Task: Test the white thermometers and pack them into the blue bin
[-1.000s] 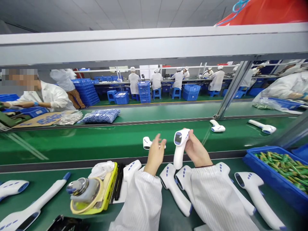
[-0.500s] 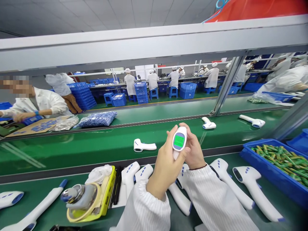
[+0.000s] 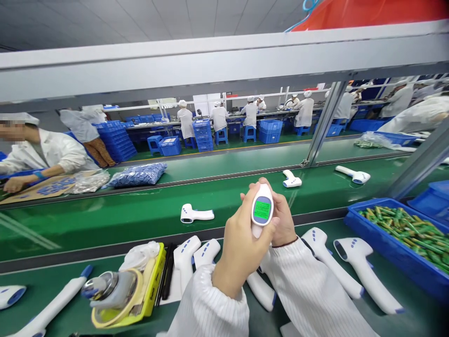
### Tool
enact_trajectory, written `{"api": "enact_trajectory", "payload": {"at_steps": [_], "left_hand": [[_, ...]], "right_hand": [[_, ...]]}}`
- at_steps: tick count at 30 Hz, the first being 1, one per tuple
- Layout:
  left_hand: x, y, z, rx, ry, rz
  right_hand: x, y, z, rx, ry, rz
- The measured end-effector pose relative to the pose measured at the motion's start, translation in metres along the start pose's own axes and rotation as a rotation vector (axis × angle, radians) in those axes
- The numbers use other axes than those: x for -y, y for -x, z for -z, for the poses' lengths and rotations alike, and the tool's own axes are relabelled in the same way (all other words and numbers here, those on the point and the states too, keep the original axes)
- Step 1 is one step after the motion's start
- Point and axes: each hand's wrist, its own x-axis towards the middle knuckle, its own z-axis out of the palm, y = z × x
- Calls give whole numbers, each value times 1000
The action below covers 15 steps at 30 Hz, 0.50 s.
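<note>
Both hands are closed around one white infrared thermometer [image 3: 257, 230], held up over the bench edge with its lit green screen facing me. My left hand [image 3: 240, 238] wraps its near left side, the thumb lying across below the screen. From the right, my right hand [image 3: 285, 222] grips it, partly hidden behind the thermometer. Under my forearms, several more white thermometers lie on the green bench, among them one [image 3: 368, 274] to the right, one [image 3: 331, 262] beside it and one [image 3: 185, 260] left of my sleeves.
A yellow tray [image 3: 154, 285] holds a metal-topped bottle [image 3: 112, 285]. At right stands a blue bin [image 3: 354, 217] of green-and-yellow parts. Beyond, a green belt [image 3: 105, 220] carries thermometers, including one [image 3: 197, 214]. A metal post [image 3: 322, 126] rises behind it. Co-workers sit farther back.
The thermometers on the belt have shifted left. My hands keep their hold on the thermometer, its screen still green. The view has turned slightly, and the co-worker at left has moved an arm.
</note>
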Motion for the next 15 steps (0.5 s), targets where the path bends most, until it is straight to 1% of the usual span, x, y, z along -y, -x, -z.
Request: {"api": "enact_trajectory", "payload": {"at_steps": [5, 9, 15], "left_hand": [[-2, 2, -1, -11, -18, -2], [-2, 3, -2, -31, -23, 8], [-4, 3, 0, -40, 13, 31]], "right_hand": [[1, 1, -1, -13, -57, -13], [1, 3, 1, -19, 2, -16], [-1, 4, 6, 32, 2, -24]]}}
